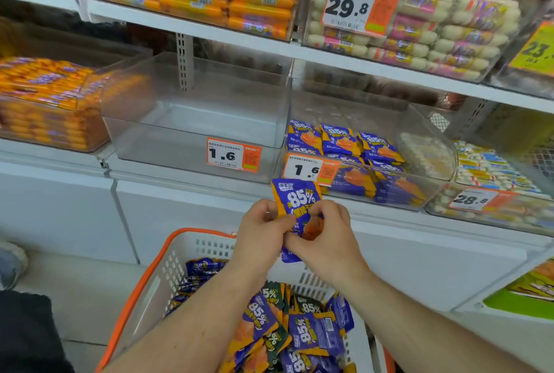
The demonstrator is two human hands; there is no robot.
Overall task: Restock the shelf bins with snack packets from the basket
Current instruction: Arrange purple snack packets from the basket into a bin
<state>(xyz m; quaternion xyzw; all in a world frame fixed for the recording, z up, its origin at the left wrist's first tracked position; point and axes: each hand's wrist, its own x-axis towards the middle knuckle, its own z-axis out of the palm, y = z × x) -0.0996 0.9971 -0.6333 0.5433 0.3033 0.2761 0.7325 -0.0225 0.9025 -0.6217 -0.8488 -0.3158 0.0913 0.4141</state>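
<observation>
Standing upright between both hands, a blue and orange snack packet (pixel 295 207) marked "85%" is being held above the basket's far rim and just below the shelf front. The left hand (pixel 263 233) is pinching the packet's left edge, fingers curled around it. The right hand (pixel 325 234) is pinching the packet's lower right part, thumb and fingertips closing on the wrapper. Both forearms are reaching in from 6 o'clock.

Below the hands, at 6 o'clock, the white basket (pixel 177 267) with an orange rim is holding a loose heap of packets (pixel 299 333) of the same kind, some blue and some dark green.

At 1 o'clock from the held packet, a clear bin (pixel 419 180) is sitting on the lower shelf, partly filled with matching blue packets (pixel 338 139) and carrying a price tag (pixel 308 169) reading 1.6. At 11 o'clock, a second clear bin (pixel 195 121) is showing only its bare floor, with its own tag (pixel 232 156) also reading 1.6. At 9 o'clock, a bin of orange sausage packs (pixel 45 103) is sitting on the same shelf. At 3 o'clock, a bin of white sausage packs (pixel 494 192) is showing a 28.8 tag.

On the upper shelf (pixel 269 46), bins of orange packs and white packs are standing at 12 and 1 o'clock.
</observation>
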